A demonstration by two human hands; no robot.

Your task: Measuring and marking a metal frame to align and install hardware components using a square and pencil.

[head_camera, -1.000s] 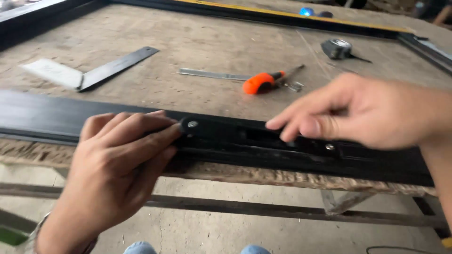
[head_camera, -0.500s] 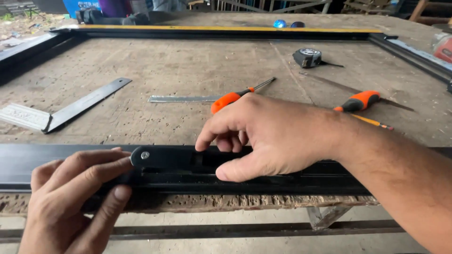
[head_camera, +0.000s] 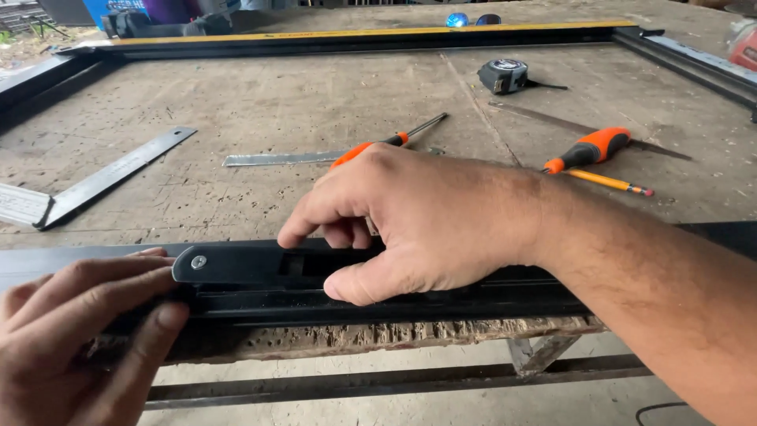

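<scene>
A black metal frame rail (head_camera: 71,264) runs along the near edge of the worn wooden table (head_camera: 260,102). On top of it lies a black flat plate (head_camera: 236,264) with a screw head at its left end. My right hand (head_camera: 418,225) arches over the plate, fingers on its far side and thumb pressed on its near edge. My left hand (head_camera: 71,339) lies against the rail at the plate's left end, fingers flat along the rail's front.
Behind the hands lie an orange-handled screwdriver (head_camera: 378,146), a metal ruler (head_camera: 276,158), a second orange screwdriver (head_camera: 587,150), a pencil (head_camera: 611,183), a tape measure (head_camera: 502,76) and a steel square (head_camera: 95,181). Other frame bars border the table's far and side edges.
The view has drawn closer and tilted. My right hand has slid left along the plate and curled over it; my left hand has shifted down and left on the rail.
</scene>
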